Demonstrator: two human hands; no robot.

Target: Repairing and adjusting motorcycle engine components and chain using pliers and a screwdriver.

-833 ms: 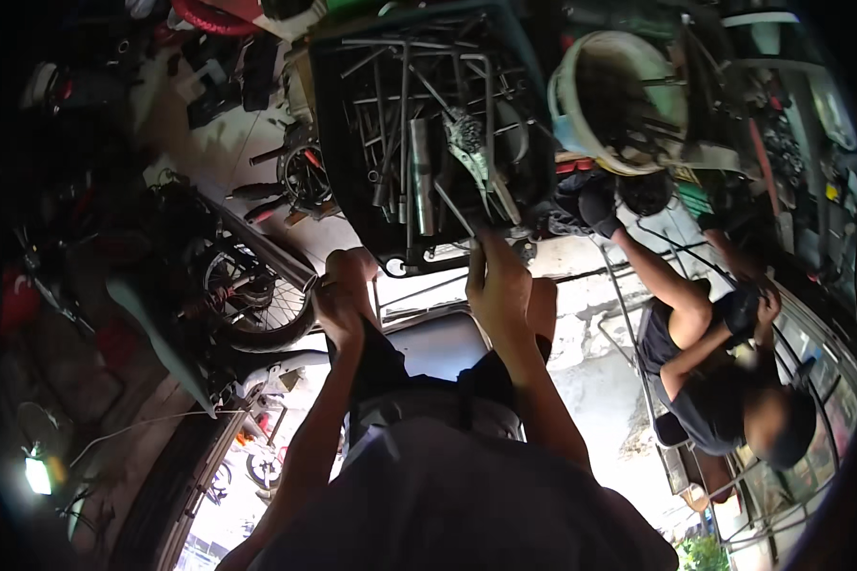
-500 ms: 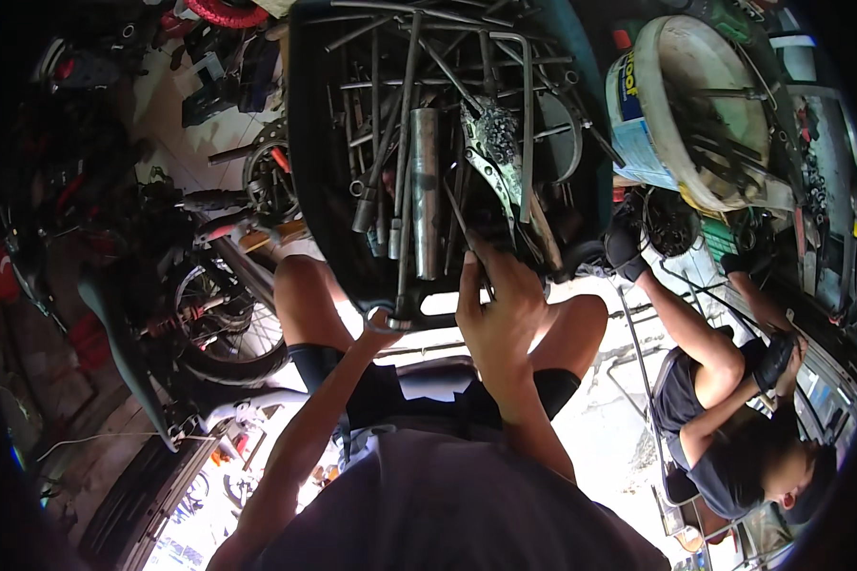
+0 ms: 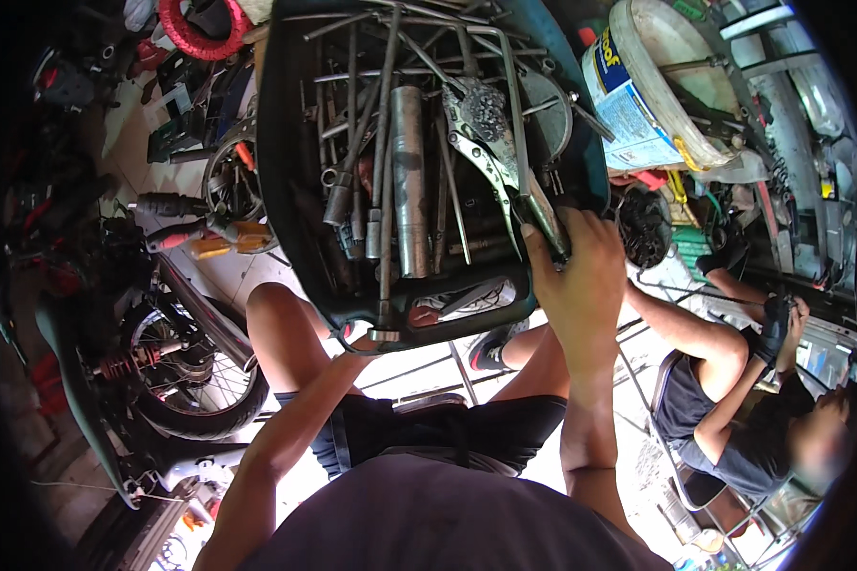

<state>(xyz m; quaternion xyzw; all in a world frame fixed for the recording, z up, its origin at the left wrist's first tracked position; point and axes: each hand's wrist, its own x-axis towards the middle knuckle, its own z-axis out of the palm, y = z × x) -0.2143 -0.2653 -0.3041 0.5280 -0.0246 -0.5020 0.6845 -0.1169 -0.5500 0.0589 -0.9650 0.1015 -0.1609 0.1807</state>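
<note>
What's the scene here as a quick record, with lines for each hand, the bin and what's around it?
Left hand: at the bin's near left corner, partly hidden; grip unclear
Right hand: at the near right corner, just right of the locking pliers; grip unclear
In bin: also a metal tube, hex key, rods
Right: bucket; seated person, lower
Lower left: wheel

Left of centre, the left hand [image 3: 360, 348] is mostly hiding behind the tool bin [image 3: 524, 300] — its grip is going unseen. The bin's far end is running past the top edge; at lower right, a person's face [image 3: 817, 447] is appearing blurred.
</note>
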